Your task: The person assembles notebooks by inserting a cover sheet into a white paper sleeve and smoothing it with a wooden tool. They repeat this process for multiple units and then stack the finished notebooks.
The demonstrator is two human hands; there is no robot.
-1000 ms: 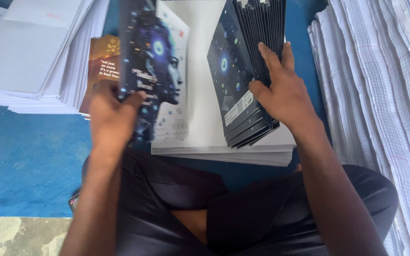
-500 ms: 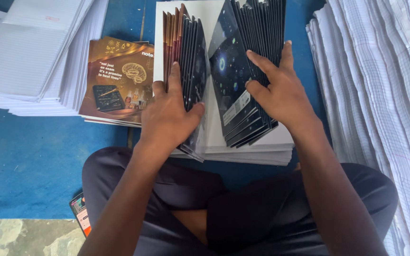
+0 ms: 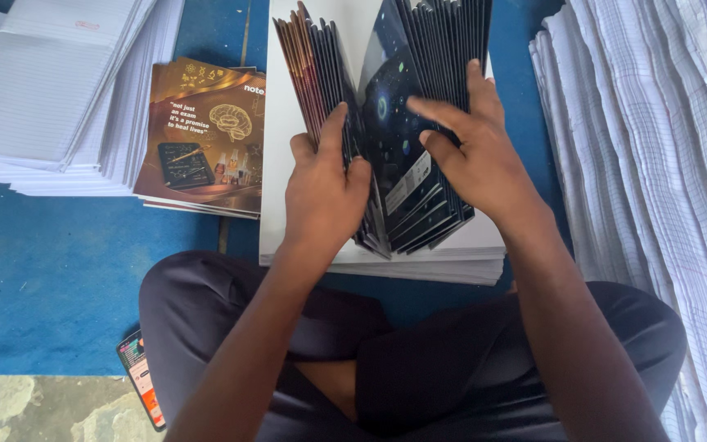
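Brown-covered notebooks [image 3: 206, 139], white ruled paper stacks [image 3: 51, 90], squared sheets [image 3: 656, 164], a phone [image 3: 142, 389] on blue floor [image 3: 51, 278].

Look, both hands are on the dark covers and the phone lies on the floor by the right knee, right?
Not quite. Both hands, left and right, are on the dark covers, but the head view shows the phone by the left knee.

A blue mat [image 3: 59, 286] covered the floor, with bare mottled concrete [image 3: 34, 409] showing at its near edge. Soft daylight fell evenly, casting only faint shadows.
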